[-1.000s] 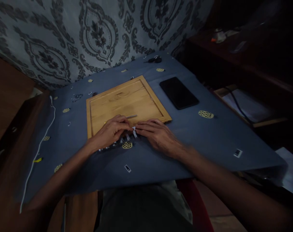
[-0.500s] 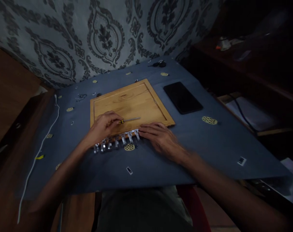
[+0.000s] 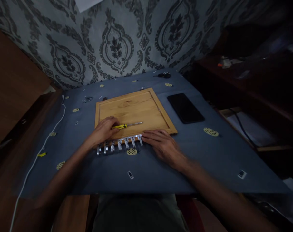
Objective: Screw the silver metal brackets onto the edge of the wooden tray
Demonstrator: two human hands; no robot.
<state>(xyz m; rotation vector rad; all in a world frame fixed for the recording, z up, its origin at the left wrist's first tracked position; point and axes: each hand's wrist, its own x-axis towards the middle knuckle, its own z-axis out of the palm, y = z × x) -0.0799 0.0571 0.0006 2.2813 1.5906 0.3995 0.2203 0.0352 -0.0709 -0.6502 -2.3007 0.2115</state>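
Observation:
A wooden tray (image 3: 136, 108) lies on a blue patterned cloth (image 3: 209, 154). On the tray's near part my left hand (image 3: 104, 130) curls around the yellow handle of a small screwdriver (image 3: 127, 125), whose metal shaft points right. A row of several small shiny metal pieces (image 3: 119, 144) sits along the tray's near edge. My right hand (image 3: 162, 145) rests flat on the cloth, fingers stretched out, with its fingertips at the right end of that row.
A black phone (image 3: 185, 108) lies right of the tray. A white cable (image 3: 49, 135) runs along the cloth's left edge. A small dark object (image 3: 164, 75) sits at the far edge by the patterned wall. Dark shelves stand at the right.
My left hand has left the metal row, moved onto the tray and closed on the screwdriver handle. The row of metal pieces is now uncovered. My right hand stays at its right end.

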